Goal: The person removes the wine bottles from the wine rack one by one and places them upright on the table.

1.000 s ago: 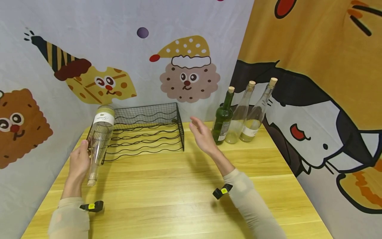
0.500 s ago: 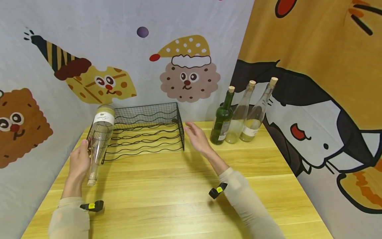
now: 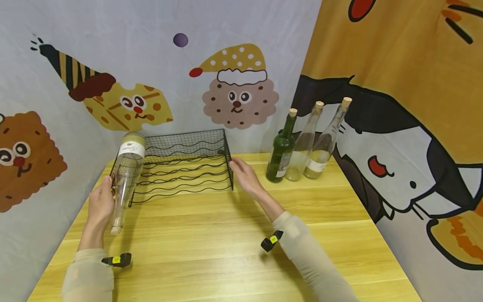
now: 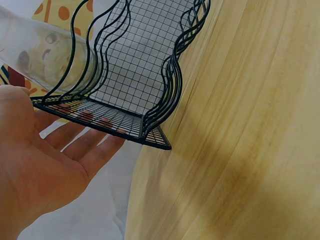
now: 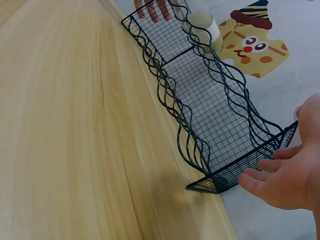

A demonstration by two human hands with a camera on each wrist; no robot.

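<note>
A black wire bottle rack (image 3: pixel 181 183) with wavy rails and mesh sides stands at the back left of the table. One clear corked bottle (image 3: pixel 127 167) with a white label lies in its left end, neck toward me. My left hand (image 3: pixel 101 203) is at the rack's left side panel; the left wrist view shows its straight fingers (image 4: pixel 102 155) flat against the outside of the mesh, thumb by the top edge. On the opposite end my right hand (image 3: pixel 246 176) has its fingers extended against the right side panel (image 5: pixel 245 162). Neither hand holds the bottle.
To the right, a green bottle (image 3: pixel 280 153) and two clear bottles, one plain (image 3: pixel 298 159) and one labelled (image 3: pixel 318 155), stand upright and corked on the wooden table (image 3: pixel 211 251). A cartoon-printed cloth (image 3: pixel 151 25) hangs close behind the rack.
My right hand has moved left, from near the green bottle to the rack's right side panel. The left hand, rack and bottles look unmoved.
</note>
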